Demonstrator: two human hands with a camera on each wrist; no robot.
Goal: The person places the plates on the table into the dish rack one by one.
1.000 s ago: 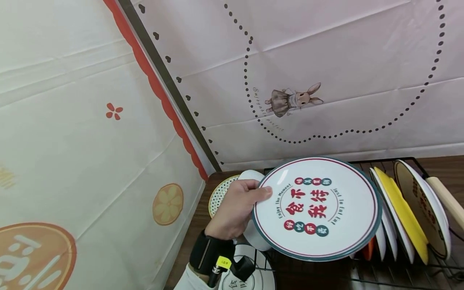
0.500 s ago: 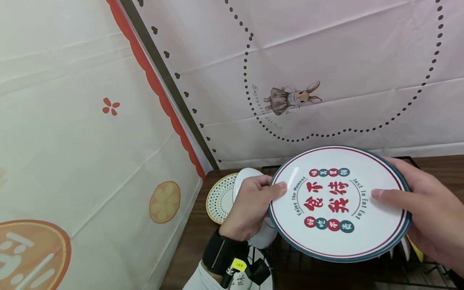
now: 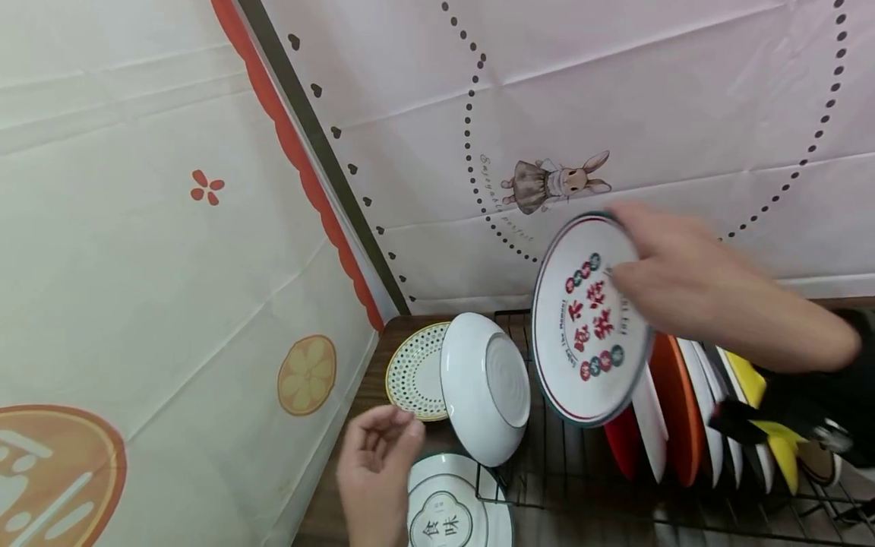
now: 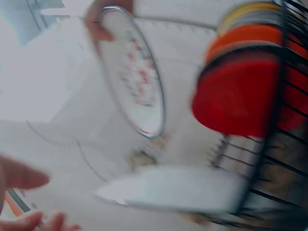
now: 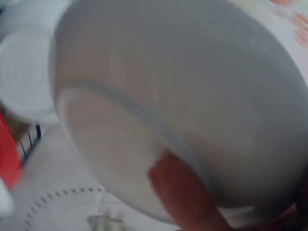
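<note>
The printed plate (image 3: 589, 319) carries red Chinese characters in its middle, a ring of small red and green dots with characters, and curved English lettering of which only "the Moment" can be partly read, the rest being blurred or under the hand. The right hand (image 3: 683, 285) holds this plate tilted nearly upright above the black wire rack (image 3: 581, 486), its fingers curled round the upper right rim (the thumb lies on the printed face). The plate hangs over the left end of the rack, just beside a red plate (image 3: 623, 448) standing in the slots.

A second plate (image 3: 454, 513) lying flat at the near edge of the tabletop (image 3: 369, 395) shows two dark characters inside a scalloped frame. The left hand (image 3: 376, 475) hovers just beside it, fingers loosely bent and holding nothing.

A white bowl (image 3: 487, 387) leans on its edge at the rack's left end, its ringed foot facing the printed plate. Behind it a dotted plate with a yellow rim (image 3: 413, 372) lies on the tabletop, partly covered by the bowl. To the right, white, orange (image 3: 673, 395) and yellow (image 3: 752, 380) plates stand in a row, their far end hidden by the right forearm.

The wall cloth shows a rabbit in a dress (image 3: 557, 184) with script beside it too small to read. Both wrist views are heavily blurred.
</note>
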